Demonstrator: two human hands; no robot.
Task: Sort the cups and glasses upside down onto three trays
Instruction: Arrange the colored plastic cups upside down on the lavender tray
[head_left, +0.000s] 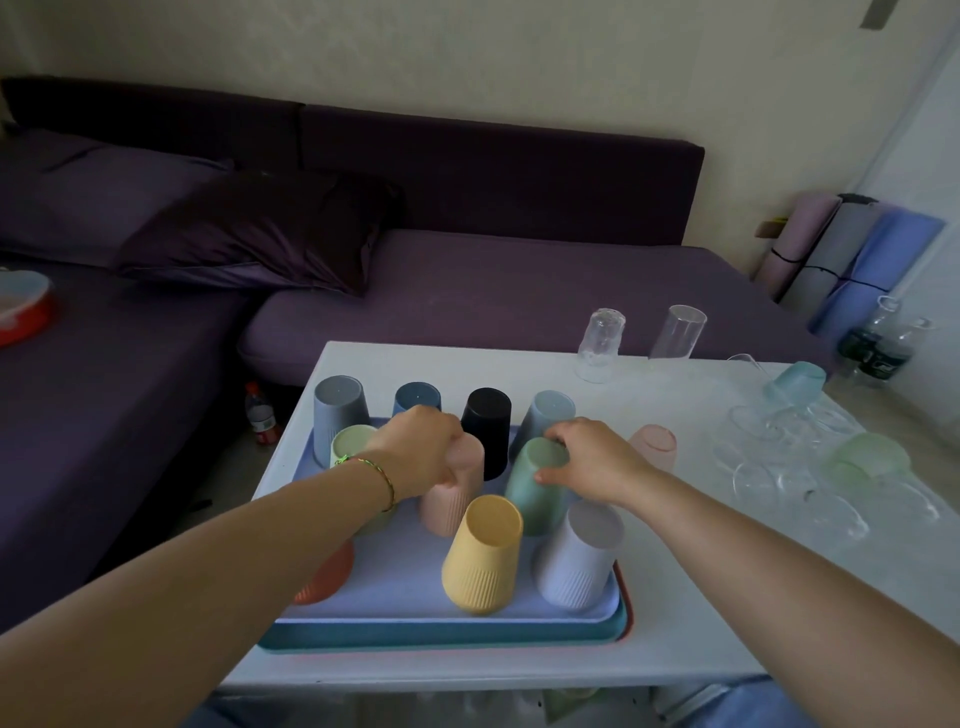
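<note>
Three stacked trays (447, 631) lie on the white table (675, 639), a lilac one on top. Several plastic cups stand upside down on the top tray: grey (338, 413), dark blue (416, 397), black (488, 423), pale blue (548, 413), light green (349, 441), yellow (483, 556), lavender (579, 564) and orange (327, 574). My left hand (418, 449) grips the base of an upturned pink cup (451, 499). My right hand (592, 457) holds the top of an upturned green cup (535, 491).
A pink cup (655, 444) stands just right of the trays. Clear glasses (600, 345) and frosted blue (795, 384) and green (867, 457) glasses crowd the table's right side. A purple sofa (467, 280) lies beyond. Bottles stand on the floor at left (261, 415) and right (878, 343).
</note>
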